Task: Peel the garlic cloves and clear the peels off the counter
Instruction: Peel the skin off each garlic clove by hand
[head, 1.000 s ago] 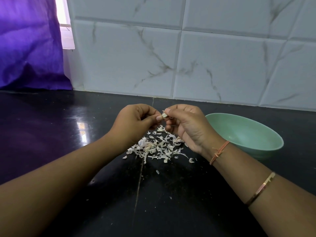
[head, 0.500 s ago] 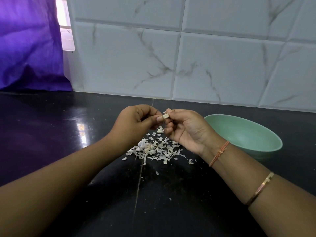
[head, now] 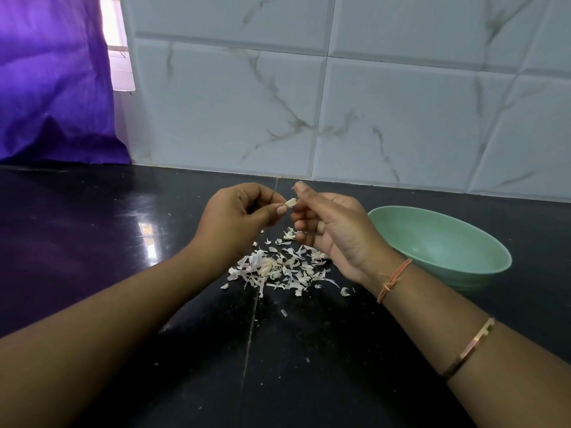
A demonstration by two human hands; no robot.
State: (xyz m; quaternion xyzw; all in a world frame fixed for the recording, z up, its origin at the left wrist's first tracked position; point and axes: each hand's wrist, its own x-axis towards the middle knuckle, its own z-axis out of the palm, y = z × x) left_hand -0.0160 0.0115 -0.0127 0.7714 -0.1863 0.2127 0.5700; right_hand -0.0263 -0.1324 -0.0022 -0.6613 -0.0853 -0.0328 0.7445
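A small pale garlic clove [head: 291, 202] is held above the black counter [head: 92, 248], pinched between the thumb and fingers of my left hand [head: 241, 217]. My right hand [head: 336, 233] is right beside it with the palm turned towards me and the fingers curled. Its thumb and forefinger pinch a tiny scrap of garlic peel [head: 293, 188] just above the clove. A heap of white peels [head: 278, 268] lies on the counter under both hands, with several stray flakes nearer to me.
A pale green bowl [head: 432, 242] stands on the counter just right of my right wrist; what is in it cannot be seen. A white marbled tile wall [head: 309, 103] runs along the back. A purple curtain [head: 52, 78] hangs at the far left.
My right hand has turned palm-up and its fingertips have lifted slightly away from the clove with a bit of peel. The left hand has stayed in place holding the clove.
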